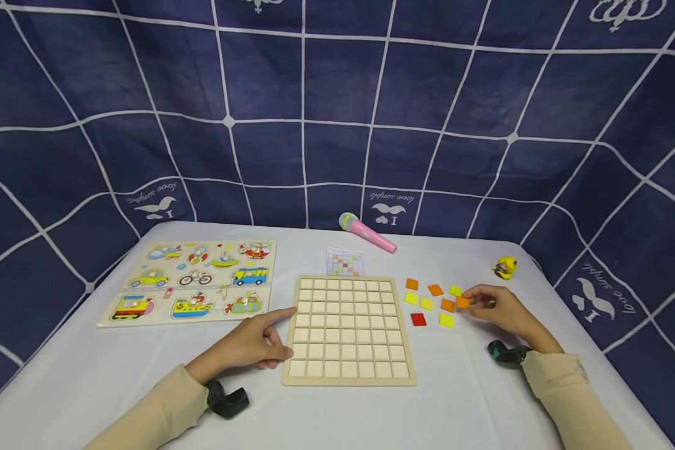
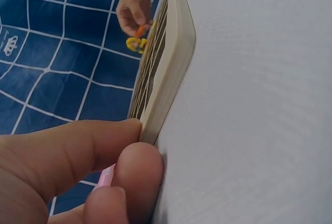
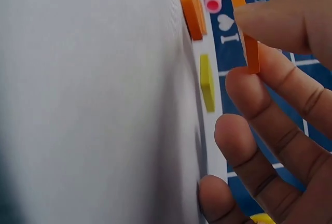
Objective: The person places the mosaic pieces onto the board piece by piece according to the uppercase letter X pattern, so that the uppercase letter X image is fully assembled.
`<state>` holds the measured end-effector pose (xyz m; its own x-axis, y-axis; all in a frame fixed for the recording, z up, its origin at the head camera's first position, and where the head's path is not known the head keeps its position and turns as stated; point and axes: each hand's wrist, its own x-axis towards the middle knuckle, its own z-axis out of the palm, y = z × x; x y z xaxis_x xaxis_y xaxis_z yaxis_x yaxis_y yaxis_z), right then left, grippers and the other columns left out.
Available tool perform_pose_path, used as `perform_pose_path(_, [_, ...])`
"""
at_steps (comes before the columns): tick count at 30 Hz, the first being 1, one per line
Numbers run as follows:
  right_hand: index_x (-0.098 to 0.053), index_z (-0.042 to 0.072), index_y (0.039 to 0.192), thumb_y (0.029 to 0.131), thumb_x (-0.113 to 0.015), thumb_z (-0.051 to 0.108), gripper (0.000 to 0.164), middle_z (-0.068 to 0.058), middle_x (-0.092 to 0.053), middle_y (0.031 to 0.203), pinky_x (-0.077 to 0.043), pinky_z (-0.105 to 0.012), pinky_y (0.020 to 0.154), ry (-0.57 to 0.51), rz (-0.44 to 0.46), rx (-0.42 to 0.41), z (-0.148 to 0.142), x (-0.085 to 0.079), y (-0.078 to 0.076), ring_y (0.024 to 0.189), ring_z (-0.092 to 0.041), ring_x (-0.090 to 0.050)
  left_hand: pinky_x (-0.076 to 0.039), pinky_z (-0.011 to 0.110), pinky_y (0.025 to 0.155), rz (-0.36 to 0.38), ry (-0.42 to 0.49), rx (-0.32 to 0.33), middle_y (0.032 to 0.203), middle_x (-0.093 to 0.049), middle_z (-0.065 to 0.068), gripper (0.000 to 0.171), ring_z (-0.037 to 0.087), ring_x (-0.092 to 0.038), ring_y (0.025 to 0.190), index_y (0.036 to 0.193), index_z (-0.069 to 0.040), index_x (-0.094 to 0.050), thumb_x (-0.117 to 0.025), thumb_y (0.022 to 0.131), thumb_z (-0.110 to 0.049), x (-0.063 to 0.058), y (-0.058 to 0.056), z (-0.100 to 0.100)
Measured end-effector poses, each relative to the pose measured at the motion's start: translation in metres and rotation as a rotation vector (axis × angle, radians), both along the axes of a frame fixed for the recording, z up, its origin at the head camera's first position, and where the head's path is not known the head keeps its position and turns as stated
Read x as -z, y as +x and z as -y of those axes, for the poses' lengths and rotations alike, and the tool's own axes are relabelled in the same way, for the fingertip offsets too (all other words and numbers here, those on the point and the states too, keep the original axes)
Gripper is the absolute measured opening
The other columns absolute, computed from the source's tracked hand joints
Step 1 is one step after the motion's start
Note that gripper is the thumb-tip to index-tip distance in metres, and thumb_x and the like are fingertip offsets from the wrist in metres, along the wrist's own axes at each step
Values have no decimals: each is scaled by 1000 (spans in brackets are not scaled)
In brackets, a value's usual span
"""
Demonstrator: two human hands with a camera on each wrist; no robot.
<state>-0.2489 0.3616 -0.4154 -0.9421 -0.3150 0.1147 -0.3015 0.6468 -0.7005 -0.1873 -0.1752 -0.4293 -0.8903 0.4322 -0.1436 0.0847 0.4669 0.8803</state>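
In the head view my left hand (image 1: pixel 253 340) rests at the left edge of a wooden grid board (image 1: pixel 349 381). Its index finger reaches straight to the rim and the thumb presses the rim lower down; the left wrist view shows its fingertips right at the board's side. Right of the board, my right hand (image 1: pixel 500 306) pinches an orange square tile (image 3: pixel 251 47) between thumb and fingers. Near that hand lie other loose tiles: an orange tile (image 1: pixel 447 305), a yellow tile (image 1: pixel 446 320), a red tile (image 1: pixel 419 319) and several more.
Behind the board lies a printed colour-grid card (image 1: pixel 345 261), with a pink toy microphone (image 1: pixel 371 235) beyond it. A picture puzzle board (image 1: pixel 194 281) is at the left. At the back right stands a small yellow figure (image 1: pixel 505 267). A blue curtain hangs behind the white-covered table (image 1: pixel 337 419).
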Motion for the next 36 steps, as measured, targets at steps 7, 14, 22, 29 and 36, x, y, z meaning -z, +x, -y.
perform_pose_path(7, [-73,-9,116,90,-79,-6,27,-13,-75,103,-53,-24,73,-1,-22,-32,14,-4,-1,81,-10,-60,-52,26,50,-7,4,3,80,-70,4,90,15,-68,60,163,2,-43,-89,88,-14,1,0,1])
perform_pose_path(14, [-74,-7,117,92,-80,-1,26,-9,-75,101,-54,-24,75,1,13,-39,31,-6,-5,83,-12,-61,-50,25,49,-8,18,8,79,-70,5,90,15,-66,59,163,3,-42,-89,88,-13,2,-1,2])
perform_pose_path(22, [-74,-9,118,91,-82,-2,29,-10,-73,102,-52,-23,72,-39,20,-76,52,-9,-12,84,-15,-59,-49,24,49,2,24,7,80,-70,6,90,14,-66,58,163,3,-42,-89,88,-12,2,-1,1])
perform_pose_path(29, [-74,-8,117,93,-81,-1,26,-6,-70,97,-51,-22,71,-71,24,-108,67,-7,-19,84,-17,-58,-50,25,49,2,22,4,80,-70,5,90,14,-66,58,163,3,-42,-90,88,-13,3,-1,1])
perform_pose_path(36, [-72,-9,120,93,-79,-1,29,-10,-71,99,-53,-22,74,-123,67,-104,80,-7,-26,86,-21,-59,-48,24,48,-8,22,5,80,-70,5,91,15,-65,58,163,2,-43,-90,87,-14,3,-1,1])
